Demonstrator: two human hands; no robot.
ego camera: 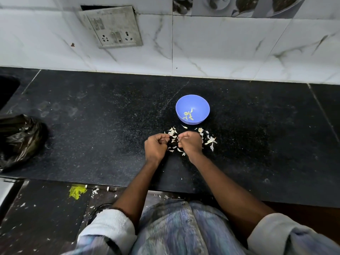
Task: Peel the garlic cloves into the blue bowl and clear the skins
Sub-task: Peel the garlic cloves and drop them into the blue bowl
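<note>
A blue bowl (192, 103) stands on the black counter with several peeled garlic cloves (188, 115) in its bottom. Just in front of it lies a scatter of white garlic skins (210, 140). My left hand (156, 146) and my right hand (190, 143) hover over the skins, close together, both with fingers curled inward. What the fingers hold is hidden; a small garlic piece may sit between them, but I cannot make it out.
A black plastic bag (19, 138) sits at the counter's left end, next to a dark sink edge (7, 89). The tiled wall with a socket plate (112, 28) rises behind. Skins and a yellow scrap (76, 191) litter the floor below the counter edge.
</note>
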